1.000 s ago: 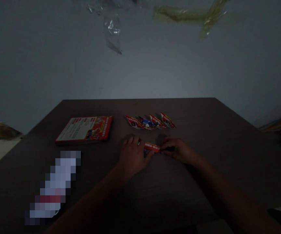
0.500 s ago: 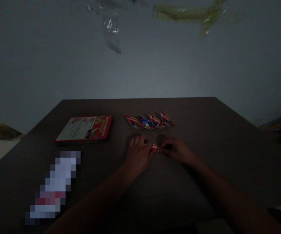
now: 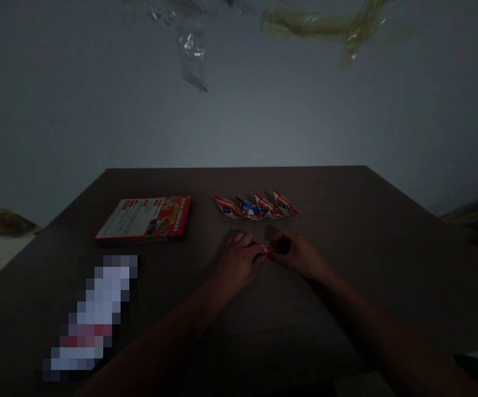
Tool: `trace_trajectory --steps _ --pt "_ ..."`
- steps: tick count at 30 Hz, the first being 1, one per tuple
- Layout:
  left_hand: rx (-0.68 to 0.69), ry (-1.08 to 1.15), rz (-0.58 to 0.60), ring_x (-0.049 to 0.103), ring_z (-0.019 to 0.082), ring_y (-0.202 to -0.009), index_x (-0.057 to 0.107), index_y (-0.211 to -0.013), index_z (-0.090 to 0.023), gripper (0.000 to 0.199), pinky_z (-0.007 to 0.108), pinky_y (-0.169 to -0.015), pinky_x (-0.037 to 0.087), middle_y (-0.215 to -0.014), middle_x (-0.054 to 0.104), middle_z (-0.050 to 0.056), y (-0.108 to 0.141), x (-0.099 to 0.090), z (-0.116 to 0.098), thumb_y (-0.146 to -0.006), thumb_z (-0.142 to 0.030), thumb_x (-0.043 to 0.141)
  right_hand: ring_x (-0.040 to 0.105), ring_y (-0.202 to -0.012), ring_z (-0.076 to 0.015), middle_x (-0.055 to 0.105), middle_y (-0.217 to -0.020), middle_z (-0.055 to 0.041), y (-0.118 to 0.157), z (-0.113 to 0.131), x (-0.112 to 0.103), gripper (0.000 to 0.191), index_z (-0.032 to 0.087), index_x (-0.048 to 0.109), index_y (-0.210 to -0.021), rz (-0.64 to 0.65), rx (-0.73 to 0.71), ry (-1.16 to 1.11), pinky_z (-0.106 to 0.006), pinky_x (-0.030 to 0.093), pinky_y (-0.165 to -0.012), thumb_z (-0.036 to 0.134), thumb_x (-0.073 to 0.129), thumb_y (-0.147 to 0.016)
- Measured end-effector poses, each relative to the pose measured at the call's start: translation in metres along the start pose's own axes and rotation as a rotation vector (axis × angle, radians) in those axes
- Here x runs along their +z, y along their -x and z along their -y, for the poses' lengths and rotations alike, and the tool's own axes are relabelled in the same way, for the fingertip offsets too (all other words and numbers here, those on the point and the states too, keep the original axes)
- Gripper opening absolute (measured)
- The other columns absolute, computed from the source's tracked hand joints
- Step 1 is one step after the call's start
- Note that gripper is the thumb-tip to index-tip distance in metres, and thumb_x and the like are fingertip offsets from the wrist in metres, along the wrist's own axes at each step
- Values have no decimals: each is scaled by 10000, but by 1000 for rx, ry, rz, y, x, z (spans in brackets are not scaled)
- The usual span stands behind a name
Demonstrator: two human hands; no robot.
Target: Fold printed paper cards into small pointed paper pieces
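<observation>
Between my two hands is a small piece of red printed paper (image 3: 266, 251), mostly covered by fingers. My left hand (image 3: 241, 259) pinches its left end, with the knuckles facing up. My right hand (image 3: 301, 255) holds the right end between thumb and fingertips, just above the table. Past my hands lies a row of several folded paper pieces (image 3: 227, 206), pointed at the ends, mostly red and white. One folded blue piece (image 3: 249, 209) sits among them. Dim light hides the fine folds of the held paper.
A red-edged stack of printed card or booklets (image 3: 131, 218) lies on the dark wooden table (image 3: 330, 190) at the left. Nearer to me is a pixelated, bright oblong object (image 3: 102, 303). The wall behind carries yellowish tape (image 3: 309, 23) and a clear plastic scrap (image 3: 193, 55).
The red paper shows less of its face between my fingers and looks more pinched. My left fingers have drawn in slightly to the right. The row of folded pieces stays put.
</observation>
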State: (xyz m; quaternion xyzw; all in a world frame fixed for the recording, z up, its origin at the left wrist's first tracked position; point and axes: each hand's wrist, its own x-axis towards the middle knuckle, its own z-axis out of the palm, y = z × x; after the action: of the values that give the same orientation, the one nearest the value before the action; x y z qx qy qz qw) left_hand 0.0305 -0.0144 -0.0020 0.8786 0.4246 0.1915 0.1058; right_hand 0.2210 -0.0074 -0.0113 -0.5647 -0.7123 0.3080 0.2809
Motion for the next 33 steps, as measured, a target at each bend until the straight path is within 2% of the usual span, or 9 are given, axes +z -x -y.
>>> trace_trajectory --steps 9,16,24,28,33 --pt "-9 0 17 454 215 -1009 595 -1012 -241 188 385 -868 368 -1056 554 37 0 -1 -3 -859 -201 493 612 -701 -166 649 -777 -17 -2 -3 5 315 186 586 -900 -36 -20 61 -266 461 -638 319 711 -643" --pt "85 18 49 445 201 -1015 549 -1165 -318 344 358 -865 371 -1068 555 20 0 1 -2 -891 -152 424 616 -724 -167 661 -811 -20 -1 0 2 347 178 589 -943 -5 -12 46 -268 461 -657 248 716 -628" --pt "54 25 38 463 200 -994 591 -1039 -228 213 357 -875 372 -1031 568 34 -2 -4 -3 -869 -177 472 613 -728 -160 678 -783 -23 -3 -5 -9 66 177 680 -776 98 -135 2 -267 448 -680 210 663 -722" --pt "45 38 20 471 201 -992 623 -988 -227 178 365 -869 378 -1005 572 37 -3 0 -2 -868 -222 491 616 -744 -158 686 -788 -22 -2 -1 -10 42 190 689 -761 109 -187 -8 -270 447 -696 192 650 -743" --pt "35 93 3 482 184 -965 645 -927 -210 145 334 -854 400 -978 581 31 -4 4 1 -846 -214 525 618 -728 -160 688 -758 -17 -3 1 -7 33 192 689 -735 98 -143 -4 -270 448 -687 176 664 -720"
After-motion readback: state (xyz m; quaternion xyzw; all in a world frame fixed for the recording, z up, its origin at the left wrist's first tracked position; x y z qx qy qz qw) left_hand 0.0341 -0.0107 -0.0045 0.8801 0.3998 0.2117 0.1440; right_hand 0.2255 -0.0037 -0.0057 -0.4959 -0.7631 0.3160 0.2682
